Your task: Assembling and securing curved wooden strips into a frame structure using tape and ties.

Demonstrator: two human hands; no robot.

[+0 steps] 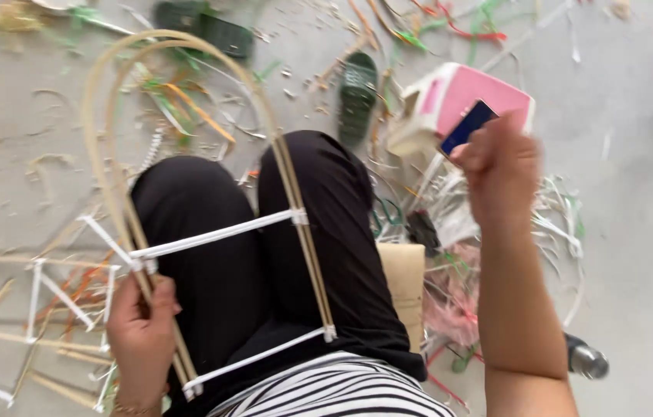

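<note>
A bent cane frame point(110, 93), an arch of pale bamboo strips with two white plastic cross-bands point(218, 232), lies over my black-trousered knees. My left hand point(141, 328) grips the frame's left leg near its lower end. Raised at the right, my right hand point(500, 166) is closed around a small dark blue flat object point(467, 126) that sticks out above the fist. The right hand is blurred by motion.
A pink and white plastic stool point(465, 96) stands beyond my right hand. Green sandals point(357, 96) and cane scraps point(187, 100) litter the grey floor. Another cane frame with white bands point(33, 301) lies at the left. White strips point(558, 224) pile at the right.
</note>
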